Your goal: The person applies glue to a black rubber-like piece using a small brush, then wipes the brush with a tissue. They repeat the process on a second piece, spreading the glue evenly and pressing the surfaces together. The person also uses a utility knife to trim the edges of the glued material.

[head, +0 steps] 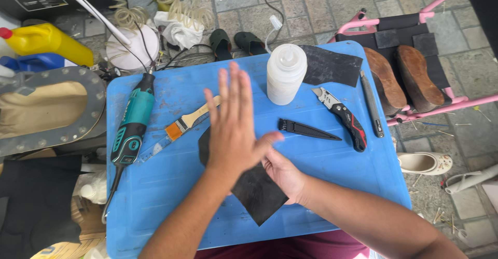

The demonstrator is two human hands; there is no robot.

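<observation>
Left hand (233, 129) flat, fingers spread, pressing black rubber sheet (257, 191) near worktop (155, 202) front edge; right hand (282, 171) open, steadying sheet's edge. Press evenly, palm flat.

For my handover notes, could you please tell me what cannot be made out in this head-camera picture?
- Flat black rubber sheet: its middle is hidden under the left hand and right hand.
- Right hand's fingers: covered by the left hand.
- Grey flanged panel: cut off by the left edge.
- White plastic squeeze bottle: contents indiscernible.
</observation>
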